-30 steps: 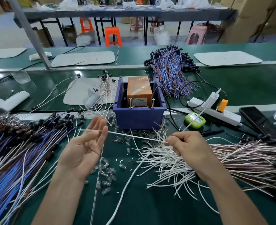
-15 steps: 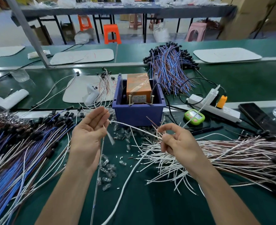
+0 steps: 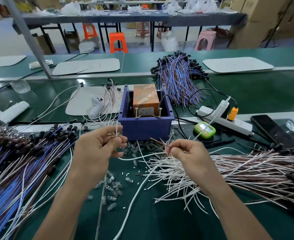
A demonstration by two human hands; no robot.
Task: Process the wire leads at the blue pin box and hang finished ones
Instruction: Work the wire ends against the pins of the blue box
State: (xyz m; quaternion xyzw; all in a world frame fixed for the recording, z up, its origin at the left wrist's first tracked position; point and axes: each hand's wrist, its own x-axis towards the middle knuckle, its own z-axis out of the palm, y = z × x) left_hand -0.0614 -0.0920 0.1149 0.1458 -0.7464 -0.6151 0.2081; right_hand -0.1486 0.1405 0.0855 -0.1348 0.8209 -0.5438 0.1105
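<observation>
My left grip (image 3: 99, 149) pinches a thin white wire lead (image 3: 116, 131) upright at centre frame, just before the blue pin box (image 3: 146, 130). My right grip (image 3: 187, 153) pinches a lead end (image 3: 157, 140). These are light and floppy, so I'd hold near the tips.

Matt blue plastic pin box (image 3: 145, 129); glossy film-wrapped orange block (image 3: 145, 97) inside.

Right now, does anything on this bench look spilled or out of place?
Yes: small clear plastic pieces and white snippets lie scattered loose on the green mat before the blue box, in no container.
</observation>
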